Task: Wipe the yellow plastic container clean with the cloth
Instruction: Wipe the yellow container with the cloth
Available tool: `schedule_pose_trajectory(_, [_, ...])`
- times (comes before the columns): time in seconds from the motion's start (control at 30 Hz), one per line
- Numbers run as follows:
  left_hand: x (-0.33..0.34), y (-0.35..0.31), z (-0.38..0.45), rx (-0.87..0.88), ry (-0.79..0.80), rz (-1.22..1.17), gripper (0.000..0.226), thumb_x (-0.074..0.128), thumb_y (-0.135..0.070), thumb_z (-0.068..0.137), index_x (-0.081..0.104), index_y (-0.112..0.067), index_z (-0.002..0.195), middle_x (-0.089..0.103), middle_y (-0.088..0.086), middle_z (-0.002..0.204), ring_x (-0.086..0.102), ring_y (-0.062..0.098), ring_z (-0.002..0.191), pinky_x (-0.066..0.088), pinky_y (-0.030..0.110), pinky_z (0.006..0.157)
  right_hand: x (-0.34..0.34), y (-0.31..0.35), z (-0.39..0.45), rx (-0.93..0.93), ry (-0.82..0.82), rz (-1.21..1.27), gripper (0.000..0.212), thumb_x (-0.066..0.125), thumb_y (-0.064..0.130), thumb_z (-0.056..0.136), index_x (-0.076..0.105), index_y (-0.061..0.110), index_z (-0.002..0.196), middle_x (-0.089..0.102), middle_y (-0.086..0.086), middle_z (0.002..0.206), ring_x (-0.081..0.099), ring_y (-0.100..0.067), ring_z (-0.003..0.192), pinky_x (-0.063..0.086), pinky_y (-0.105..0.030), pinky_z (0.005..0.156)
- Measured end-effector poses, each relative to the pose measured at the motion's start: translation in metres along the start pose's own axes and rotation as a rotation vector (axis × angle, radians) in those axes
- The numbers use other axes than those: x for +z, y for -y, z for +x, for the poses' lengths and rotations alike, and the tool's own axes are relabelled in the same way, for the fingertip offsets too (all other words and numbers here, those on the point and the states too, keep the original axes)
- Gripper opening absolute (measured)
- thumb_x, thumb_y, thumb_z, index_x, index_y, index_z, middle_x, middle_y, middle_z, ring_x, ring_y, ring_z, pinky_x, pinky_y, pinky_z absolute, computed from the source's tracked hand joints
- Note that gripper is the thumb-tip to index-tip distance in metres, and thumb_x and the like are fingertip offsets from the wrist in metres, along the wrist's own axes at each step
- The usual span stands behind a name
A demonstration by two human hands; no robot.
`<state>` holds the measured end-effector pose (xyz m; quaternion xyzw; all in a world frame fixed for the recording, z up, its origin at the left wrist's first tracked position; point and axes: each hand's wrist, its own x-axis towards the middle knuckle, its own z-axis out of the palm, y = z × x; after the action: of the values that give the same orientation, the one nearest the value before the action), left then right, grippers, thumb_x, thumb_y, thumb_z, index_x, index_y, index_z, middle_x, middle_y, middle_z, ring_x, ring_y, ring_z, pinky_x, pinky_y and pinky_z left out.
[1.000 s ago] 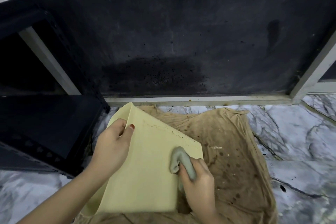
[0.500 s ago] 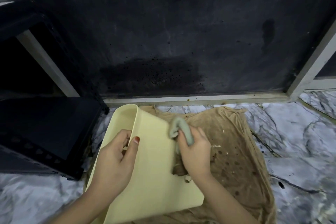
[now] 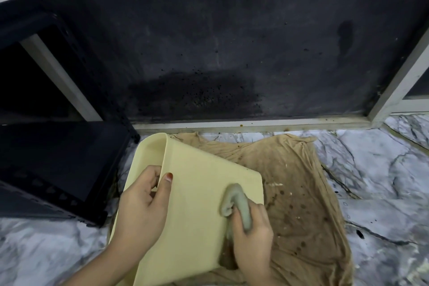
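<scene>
The yellow plastic container lies tilted on its side at the lower middle, its flat outer face turned up toward me. My left hand grips its left rim, fingers inside and thumb on the outer face. My right hand holds a bunched grey-green cloth pressed against the container's right edge. The container's inside is mostly hidden.
A stained brown cloth sheet lies under the container on a marble floor. A black crate-like object stands at the left. A dark panel in a pale frame rises behind.
My right hand has drawn the grey-green cloth from the container's upper edge back down and to the right along its face. The left hand keeps its grip on the rim.
</scene>
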<state>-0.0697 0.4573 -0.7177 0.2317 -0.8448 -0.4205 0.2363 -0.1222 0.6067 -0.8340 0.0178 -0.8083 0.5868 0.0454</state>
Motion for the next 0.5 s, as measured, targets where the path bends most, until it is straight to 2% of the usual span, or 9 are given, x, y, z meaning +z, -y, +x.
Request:
schedule_pose_trajectory(0.07, [0.001, 0.0, -0.002, 0.004, 0.001, -0.001, 0.025, 0.053, -0.019, 0.091, 0.054, -0.027, 0.067, 0.047, -0.009, 0.048, 0.03, 0.007, 0.036, 0.024, 0.017, 0.036, 0.004, 0.03, -0.005, -0.116, 0.082, 0.092, 0.02, 0.063, 0.021, 0.08, 0.067, 0.018, 0.1, 0.06, 0.003, 0.084, 0.058, -0.007, 0.081, 0.04, -0.008, 0.068])
schedule_pose_trajectory(0.17, [0.001, -0.001, -0.005, 0.034, 0.021, -0.009, 0.018, 0.055, -0.021, 0.089, 0.058, -0.029, 0.072, 0.054, -0.011, 0.051, 0.031, 0.006, 0.035, 0.026, 0.018, 0.035, 0.009, 0.07, 0.004, -0.257, 0.202, 0.13, 0.029, 0.049, 0.036, 0.081, 0.064, 0.021, 0.101, 0.06, 0.006, 0.088, 0.056, -0.003, 0.084, 0.043, -0.011, 0.07])
schedule_pose_trajectory(0.23, [0.0, -0.002, -0.006, 0.062, 0.045, -0.003, 0.013, 0.055, -0.023, 0.088, 0.059, -0.029, 0.077, 0.055, -0.011, 0.05, 0.032, 0.005, 0.035, 0.026, 0.018, 0.035, 0.011, 0.088, 0.017, -0.315, 0.203, 0.133, 0.023, 0.051, 0.032, 0.082, 0.064, 0.021, 0.098, 0.058, 0.005, 0.085, 0.056, -0.006, 0.08, 0.042, -0.013, 0.066])
schedule_pose_trajectory(0.3, [-0.001, 0.0, -0.006, 0.092, 0.06, 0.018, 0.011, 0.056, -0.023, 0.087, 0.058, -0.025, 0.076, 0.047, -0.006, 0.047, 0.029, 0.005, 0.036, 0.025, 0.019, 0.036, 0.012, 0.096, 0.033, -0.333, 0.183, 0.129, 0.018, 0.055, 0.023, 0.084, 0.065, 0.02, 0.099, 0.06, 0.002, 0.087, 0.055, -0.007, 0.081, 0.042, -0.016, 0.069])
schedule_pose_trajectory(0.4, [-0.004, 0.004, -0.004, 0.112, 0.088, 0.061, 0.016, 0.058, -0.031, 0.088, 0.055, -0.022, 0.075, 0.044, 0.01, 0.052, 0.029, 0.006, 0.039, 0.024, 0.021, 0.038, 0.008, 0.093, 0.056, -0.297, 0.156, 0.101, 0.013, 0.059, 0.014, 0.084, 0.067, 0.016, 0.094, 0.059, 0.002, 0.083, 0.055, -0.008, 0.079, 0.04, -0.014, 0.07])
schedule_pose_trajectory(0.43, [-0.006, 0.005, -0.004, 0.111, 0.099, 0.075, 0.018, 0.057, -0.037, 0.087, 0.055, -0.023, 0.075, 0.045, 0.012, 0.054, 0.03, 0.006, 0.039, 0.025, 0.021, 0.038, 0.006, 0.089, 0.062, -0.274, 0.145, 0.077, 0.011, 0.059, 0.013, 0.083, 0.067, 0.015, 0.09, 0.059, 0.003, 0.081, 0.055, -0.008, 0.078, 0.039, -0.013, 0.068])
schedule_pose_trajectory(0.5, [-0.01, 0.004, -0.003, 0.118, 0.114, 0.085, 0.019, 0.056, -0.046, 0.084, 0.056, -0.028, 0.078, 0.051, 0.008, 0.056, 0.036, 0.007, 0.038, 0.03, 0.023, 0.038, -0.001, 0.076, 0.071, -0.201, 0.129, 0.014, 0.009, 0.059, 0.014, 0.081, 0.067, 0.013, 0.083, 0.06, 0.0, 0.078, 0.054, -0.013, 0.075, 0.035, -0.019, 0.063])
